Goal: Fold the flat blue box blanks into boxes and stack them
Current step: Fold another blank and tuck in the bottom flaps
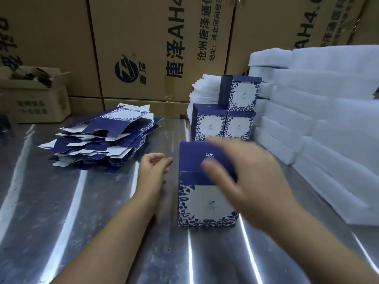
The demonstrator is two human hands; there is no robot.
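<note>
Boxes (211,121) stood stacked at one o'clock, three done; a fourth box (205,203) sat beneath the right hand (246,171), fingers spread. Left hand (153,171) hung slack, empty; ten-o'clock blanks (102,140) awaited folding.

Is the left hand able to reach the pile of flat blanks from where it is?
Probably yes. The left hand holds nothing, and only bare table lies between it and the blanks, which sit just to its left and a bit farther back.

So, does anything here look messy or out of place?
Only the blanks on the left: that pile is fanned out and slumped, with sheets pointing different ways. The stacked boxes at the back stand square.
</note>
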